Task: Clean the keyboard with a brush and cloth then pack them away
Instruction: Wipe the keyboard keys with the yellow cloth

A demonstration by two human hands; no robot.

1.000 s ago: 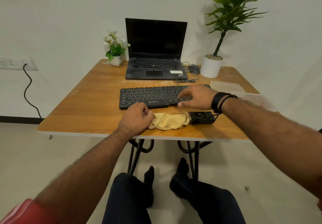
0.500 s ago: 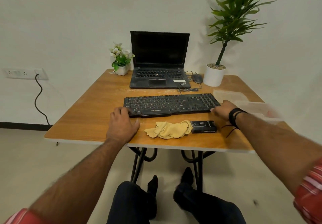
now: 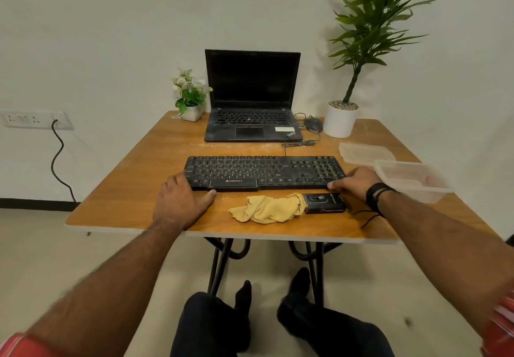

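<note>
Left hand (image 3: 180,201) and right hand (image 3: 357,183) outstretched, fingers relaxed

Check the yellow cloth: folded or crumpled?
Crumpled. The yellow cloth lies bunched in loose wrinkles on the table, in front of the keyboard, beside a small black box.
</note>
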